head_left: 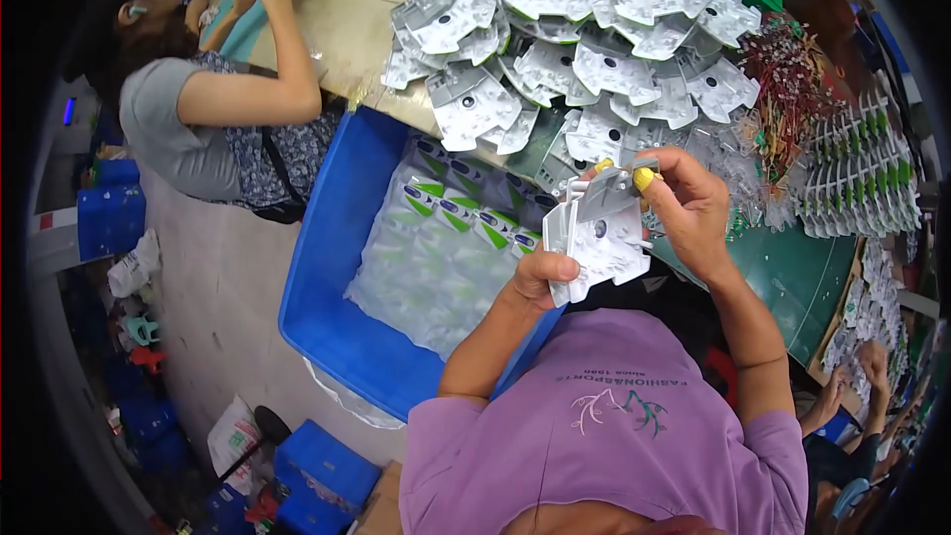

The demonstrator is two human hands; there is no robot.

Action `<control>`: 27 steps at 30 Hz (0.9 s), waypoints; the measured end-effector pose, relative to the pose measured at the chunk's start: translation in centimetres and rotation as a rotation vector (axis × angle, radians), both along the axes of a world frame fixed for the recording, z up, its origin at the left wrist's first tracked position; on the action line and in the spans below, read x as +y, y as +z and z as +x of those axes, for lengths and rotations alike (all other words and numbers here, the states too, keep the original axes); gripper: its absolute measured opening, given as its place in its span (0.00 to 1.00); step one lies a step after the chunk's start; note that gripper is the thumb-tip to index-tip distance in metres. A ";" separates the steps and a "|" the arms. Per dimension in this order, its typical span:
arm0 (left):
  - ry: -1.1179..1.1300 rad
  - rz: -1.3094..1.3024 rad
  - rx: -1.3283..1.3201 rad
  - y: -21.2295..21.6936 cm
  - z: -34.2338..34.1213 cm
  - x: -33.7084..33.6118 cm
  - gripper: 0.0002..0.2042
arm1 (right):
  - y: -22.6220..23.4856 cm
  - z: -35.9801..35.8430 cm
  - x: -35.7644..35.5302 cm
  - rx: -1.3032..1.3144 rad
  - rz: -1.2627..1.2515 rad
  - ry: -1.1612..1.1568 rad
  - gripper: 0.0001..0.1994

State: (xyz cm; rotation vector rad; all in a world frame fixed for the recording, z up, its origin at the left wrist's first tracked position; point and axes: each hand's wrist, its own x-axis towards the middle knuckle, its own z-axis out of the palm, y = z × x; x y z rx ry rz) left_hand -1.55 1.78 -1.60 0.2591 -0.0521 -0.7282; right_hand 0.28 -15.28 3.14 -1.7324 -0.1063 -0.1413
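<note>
My left hand (540,275) grips the lower left edge of a white plastic shell (609,256), its thumb lying over the rim. The shell's ribbed inner side faces up and has a small dark round spot. At its top edge a grey plastic panel (606,196) stands tilted. My right hand (696,216) pinches this panel's upper right corner between thumb and fingers. Yellow finger cots (644,178) cover fingertips of that hand. Whether a small part also sits between those fingers, I cannot make out. Both hands are above the near table edge.
Similar white shells (584,50) are heaped on the table. Red wires (792,69) and stacked white-green parts (862,173) lie at right. A blue bin (327,267) at my left holds bagged white-green pieces (426,277). A co-worker (218,109) sits at far left; other hands (857,376) work at right.
</note>
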 end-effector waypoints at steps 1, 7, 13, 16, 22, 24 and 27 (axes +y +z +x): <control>-0.035 0.002 0.024 0.3 0.1 -0.2 0.53 | 0.6 0.1 -0.3 0.144 -0.006 0.057 0.05; -0.013 0.138 -0.102 0.3 0.7 0.0 0.51 | 0.5 2.3 -1.5 0.417 0.189 0.312 0.08; 0.187 -0.007 0.036 0.2 2.7 -0.6 0.39 | 4.1 15.4 -2.2 -0.236 -0.353 0.037 0.09; 0.152 0.038 0.010 0.7 3.2 -1.2 0.39 | 5.3 23.8 -3.6 -0.125 -0.415 -0.013 0.09; 0.108 -0.052 0.121 0.5 4.0 -1.6 0.33 | 6.9 29.6 -7.8 -0.619 -1.112 -0.383 0.10; 0.040 0.344 0.135 -1.0 4.5 -1.9 0.28 | 7.2 29.9 -9.2 -0.560 -1.169 -0.282 0.10; 0.037 0.359 0.016 1.0 5.0 -2.3 0.22 | 7.9 29.4 -12.6 -0.636 -0.998 -0.324 0.11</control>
